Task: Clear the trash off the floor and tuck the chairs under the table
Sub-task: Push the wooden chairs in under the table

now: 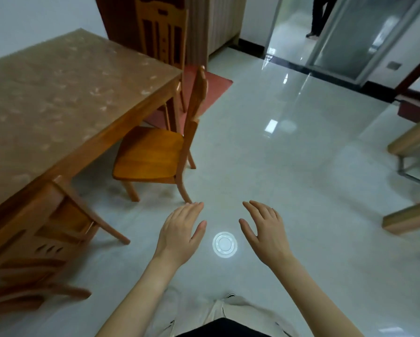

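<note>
Chair [153,155] stands right of table [58,93], partly under it.

One wide-angle view only, worn on the person's head, faces forward and steeply down onto the pale floor [289,171]; the table [58,93] runs along the left side close by, and a doorway [294,27] sits far off at the top right

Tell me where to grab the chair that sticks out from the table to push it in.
Take the chair by the top of its backrest, coming from the open floor side, away from the table. Its seat faces the table and the backrest stands upright, so a push there should slide it under.
</note>
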{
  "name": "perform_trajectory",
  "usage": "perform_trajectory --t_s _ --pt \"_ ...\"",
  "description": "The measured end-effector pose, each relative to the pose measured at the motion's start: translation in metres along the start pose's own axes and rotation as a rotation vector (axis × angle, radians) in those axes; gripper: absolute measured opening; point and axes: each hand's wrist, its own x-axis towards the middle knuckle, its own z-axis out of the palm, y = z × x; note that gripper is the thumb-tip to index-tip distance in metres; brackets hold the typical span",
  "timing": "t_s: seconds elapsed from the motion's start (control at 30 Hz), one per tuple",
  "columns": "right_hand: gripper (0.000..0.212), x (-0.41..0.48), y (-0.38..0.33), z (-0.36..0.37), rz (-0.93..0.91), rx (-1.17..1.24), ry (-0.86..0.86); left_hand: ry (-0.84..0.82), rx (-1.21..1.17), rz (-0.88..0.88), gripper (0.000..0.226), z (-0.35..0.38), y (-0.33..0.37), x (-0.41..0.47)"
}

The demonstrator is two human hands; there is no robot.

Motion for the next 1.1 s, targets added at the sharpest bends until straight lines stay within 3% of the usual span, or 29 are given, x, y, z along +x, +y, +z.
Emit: perform_trajectory --t_s 0.27,0.53,0.7,0.93,1.1 --pt "0.051 0.095 0.066 -0.038 -0.055 0.039 0.028 0.040 -0.009 0.007 0.052 0.015 0.041 0.109" --pt "0.053 0.245 0.088 -0.011 -0.121 0.050 -0.064 0.064 -0.036 -0.084 0.054 0.033 -0.003 0.232" --pt "0.055 0.364 0.073 -0.013 -0.174 0.051 -0.091 0.125 0.041 -0.086 0.051 0.002 -0.040 0.333" --pt "0.054 0.502 0.041 -0.010 -0.381 0.052 -0.156 0.247 0.116 -0.232 0.055 -0.050 -0.076 0.423" --pt "0.045 0.582 0.032 0.010 -0.664 0.084 -0.191 0.281 0.126 -0.398 0.061 -0.043 -0.089 0.445"
